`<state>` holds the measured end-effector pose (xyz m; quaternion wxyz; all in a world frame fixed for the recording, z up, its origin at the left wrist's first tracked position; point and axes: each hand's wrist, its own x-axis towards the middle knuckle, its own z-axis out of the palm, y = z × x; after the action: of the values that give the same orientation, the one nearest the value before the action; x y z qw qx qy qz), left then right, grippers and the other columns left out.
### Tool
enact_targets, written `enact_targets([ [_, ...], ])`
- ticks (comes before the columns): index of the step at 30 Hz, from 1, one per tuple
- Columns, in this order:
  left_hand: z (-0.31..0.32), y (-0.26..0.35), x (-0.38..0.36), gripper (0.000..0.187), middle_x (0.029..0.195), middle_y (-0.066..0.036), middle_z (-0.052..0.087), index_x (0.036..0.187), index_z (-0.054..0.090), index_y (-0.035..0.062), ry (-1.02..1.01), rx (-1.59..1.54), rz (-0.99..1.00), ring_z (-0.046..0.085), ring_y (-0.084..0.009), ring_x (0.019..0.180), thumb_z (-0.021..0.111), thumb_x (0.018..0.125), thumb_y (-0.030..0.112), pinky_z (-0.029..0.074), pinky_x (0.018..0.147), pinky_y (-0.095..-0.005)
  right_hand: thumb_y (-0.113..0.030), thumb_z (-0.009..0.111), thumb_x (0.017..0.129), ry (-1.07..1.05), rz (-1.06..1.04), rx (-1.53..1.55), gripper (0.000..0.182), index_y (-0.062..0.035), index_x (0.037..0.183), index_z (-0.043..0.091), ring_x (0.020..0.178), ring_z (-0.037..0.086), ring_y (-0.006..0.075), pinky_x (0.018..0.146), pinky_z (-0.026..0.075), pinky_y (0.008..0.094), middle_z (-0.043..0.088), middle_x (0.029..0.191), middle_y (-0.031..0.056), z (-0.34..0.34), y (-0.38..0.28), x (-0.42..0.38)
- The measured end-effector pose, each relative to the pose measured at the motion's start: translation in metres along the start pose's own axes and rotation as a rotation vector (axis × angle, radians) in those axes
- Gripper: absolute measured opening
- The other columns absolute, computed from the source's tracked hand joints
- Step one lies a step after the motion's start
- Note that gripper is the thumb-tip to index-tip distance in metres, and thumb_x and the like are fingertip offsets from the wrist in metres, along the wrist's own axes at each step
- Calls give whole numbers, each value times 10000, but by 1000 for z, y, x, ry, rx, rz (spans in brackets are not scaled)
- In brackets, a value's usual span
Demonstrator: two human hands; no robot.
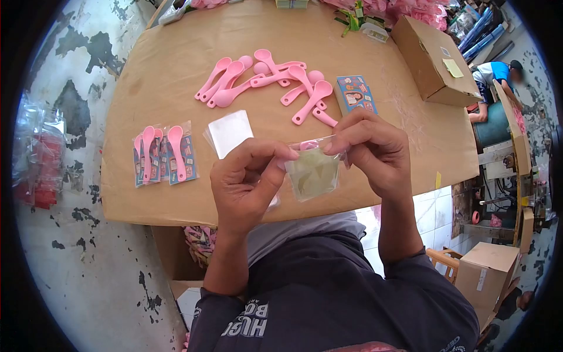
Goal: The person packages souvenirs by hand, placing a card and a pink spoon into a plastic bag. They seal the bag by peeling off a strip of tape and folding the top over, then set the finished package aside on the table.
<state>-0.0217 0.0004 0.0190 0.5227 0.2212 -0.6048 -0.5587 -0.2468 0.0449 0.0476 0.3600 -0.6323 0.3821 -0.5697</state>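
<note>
Between my hands, a clear plastic bag is held up by its top edge above the front of the table. A pale green card shows inside it, with a bit of pink near the opening. My left hand pinches the bag's left corner between thumb and fingers. At the opposite corner, my right hand has a similar pinch on it. Partly behind my left hand lies a stack of empty clear bags. Loose pink spoons are heaped further back, and a stack of blue printed cards lies beyond my right hand.
Bagged pink spoons with blue cards lie on the left of the paper-covered table. A cardboard box stands at the back right. Another person works at the far right. A second box is on the floor.
</note>
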Motion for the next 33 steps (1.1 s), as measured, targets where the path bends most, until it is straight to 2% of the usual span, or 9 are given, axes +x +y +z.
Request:
enact_targets([
  [9, 4, -1, -2, 173, 1029, -128, 756, 1103, 652, -35, 58, -60, -92, 708, -93, 924, 700, 938, -55, 554, 788, -203, 101, 657, 886, -5, 6, -78, 157, 15, 989, 738, 835, 608, 114, 698, 474, 241, 664, 976, 89, 7, -5, -1],
  [12, 8, -1, -1, 287, 1033, -142, 756, 1174, 617, -38, 117, -126, -126, 706, -98, 928, 749, 919, -31, 558, 822, -211, 100, 702, 890, -12, -10, -15, 186, 17, 1056, 705, 886, 633, 117, 740, 506, 235, 664, 1046, 98, 9, 6, -2],
  [16, 1, 0, -7, 578, 1051, -115, 776, 1444, 487, -19, 8, -144, -133, 724, -128, 988, 746, 927, -8, 555, 850, -215, 88, 732, 887, 76, -17, 59, 297, 30, 1167, 648, 942, 651, 129, 814, 543, 248, 668, 1138, 115, 11, 4, -9],
  [19, -2, 6, -7, 543, 1050, -97, 780, 1435, 539, -12, -78, -30, -140, 724, -114, 964, 736, 929, -12, 567, 839, -234, 72, 765, 862, 142, 57, 107, 346, 28, 1181, 641, 902, 639, 112, 811, 538, 248, 658, 1096, 101, 11, -1, -10],
  [21, -5, 4, -8, 430, 1163, -189, 747, 1336, 603, -66, -192, -2, -166, 718, -193, 1075, 720, 923, -48, 584, 904, -302, 82, 761, 854, 106, 31, 94, 322, 27, 1154, 656, 866, 635, 112, 779, 540, 240, 648, 1060, 100, 10, 3, -9],
  [23, -6, 11, -9, 277, 1165, -188, 745, 1198, 690, -78, -136, -14, -133, 718, -205, 1088, 710, 923, -60, 582, 921, -306, 92, 757, 847, 91, 9, 67, 300, 27, 1126, 672, 830, 631, 112, 747, 541, 231, 639, 1024, 99, 6, 5, -9],
  [26, -26, 17, -9, 248, 1164, -214, 738, 1189, 696, -71, -152, 189, 32, 727, -264, 1082, 697, 943, -34, 585, 952, -367, 78, 775, 834, -14, 11, 7, 226, 25, 1041, 704, 779, 622, 129, 654, 540, 223, 622, 967, 104, -4, 5, -11],
  [30, -67, 20, -2, 190, 1187, -237, 718, 1150, 675, -34, -34, 92, 539, 679, -401, 1182, 662, 961, -21, 541, 1014, -474, 57, 777, 839, -23, 64, -16, 144, 20, 961, 710, 744, 615, 148, 584, 531, 226, 603, 919, 107, -37, 0, -20],
  [33, -118, 24, -9, 233, 1270, -262, 684, 1130, 655, -8, 77, 239, 425, 574, -429, 1332, 643, 904, -63, 454, 1108, -516, 56, 753, 855, -66, 17, 95, 132, 17, 966, 693, 732, 610, 152, 572, 519, 230, 595, 899, 103, -70, -3, -26],
])
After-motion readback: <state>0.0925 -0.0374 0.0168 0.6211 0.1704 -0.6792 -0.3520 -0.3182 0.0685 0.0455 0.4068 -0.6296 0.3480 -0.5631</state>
